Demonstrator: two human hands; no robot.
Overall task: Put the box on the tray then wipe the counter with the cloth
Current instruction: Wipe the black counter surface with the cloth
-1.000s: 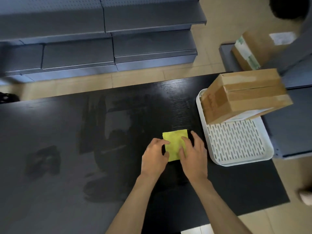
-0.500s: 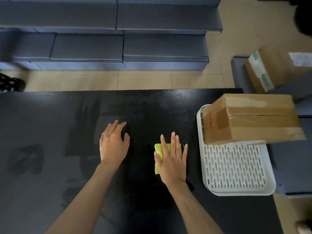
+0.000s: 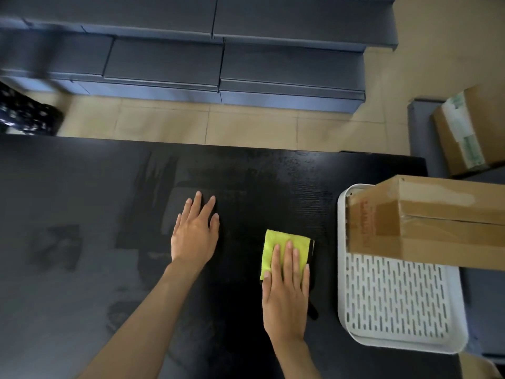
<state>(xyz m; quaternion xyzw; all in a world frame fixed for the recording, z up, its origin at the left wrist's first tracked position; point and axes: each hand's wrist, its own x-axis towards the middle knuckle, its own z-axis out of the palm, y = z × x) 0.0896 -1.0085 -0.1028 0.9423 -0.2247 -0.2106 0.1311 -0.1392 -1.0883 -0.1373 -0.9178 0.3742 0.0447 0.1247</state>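
A brown cardboard box (image 3: 437,220) rests on the far end of the white slotted tray (image 3: 396,302) at the right of the black counter (image 3: 82,269). A folded yellow-green cloth (image 3: 284,242) lies flat on the counter just left of the tray. My right hand (image 3: 285,294) presses flat on the cloth's near half, fingers straight. My left hand (image 3: 195,233) lies palm down on the bare counter, fingers spread, holding nothing, well left of the cloth.
Grey shelving units (image 3: 218,64) stand beyond a strip of tiled floor (image 3: 218,127). A second cardboard box (image 3: 470,129) sits on a grey surface at the far right. A dark patterned object (image 3: 24,113) is at the left edge. Streaks mark the counter's surface.
My left hand left the cloth and moved left onto the bare counter. My right hand stayed flat on the cloth and slid toward me, leaving more cloth showing.
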